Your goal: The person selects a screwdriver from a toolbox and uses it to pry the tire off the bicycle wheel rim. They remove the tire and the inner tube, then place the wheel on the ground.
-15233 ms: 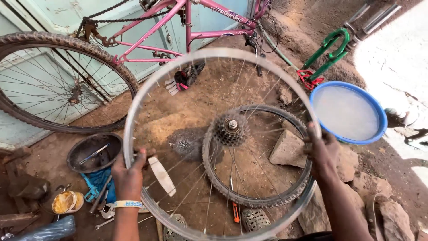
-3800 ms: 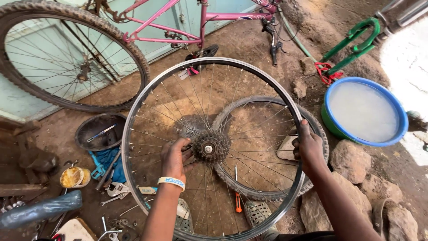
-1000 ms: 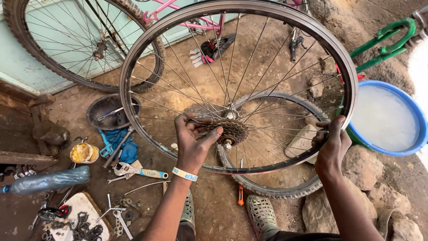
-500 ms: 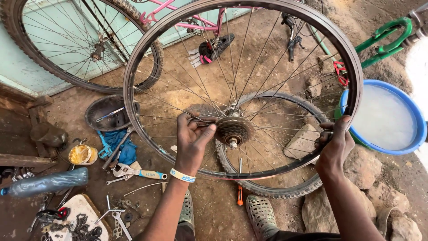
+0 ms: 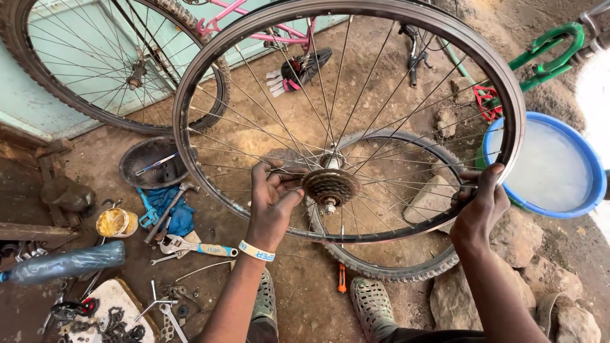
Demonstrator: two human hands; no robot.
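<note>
I hold a bare spoked bicycle wheel rim [image 5: 210,70] up in front of me, tilted. My left hand [image 5: 272,202], with a white wristband, grips the hub beside the rusty sprocket cluster [image 5: 330,186] at the wheel's centre. My right hand [image 5: 483,202] clasps the rim's lower right edge. On the dirt behind the wheel lies a black tyre [image 5: 394,270]. My two grey clogs [image 5: 373,305] show below.
A pink bicycle with a tyred wheel [image 5: 76,95] leans at the back left. A blue basin of water [image 5: 553,168] sits right, by rocks [image 5: 527,235]. Tools lie left: adjustable wrench [image 5: 190,246], hammer [image 5: 166,211], dark bowl [image 5: 149,162], yellow tin [image 5: 115,222], plastic bottle [image 5: 67,262].
The wheel has swung upward and toward me over the last second. My left hand shifted on the hub next to the sprockets; my right hand kept its hold on the rim.
</note>
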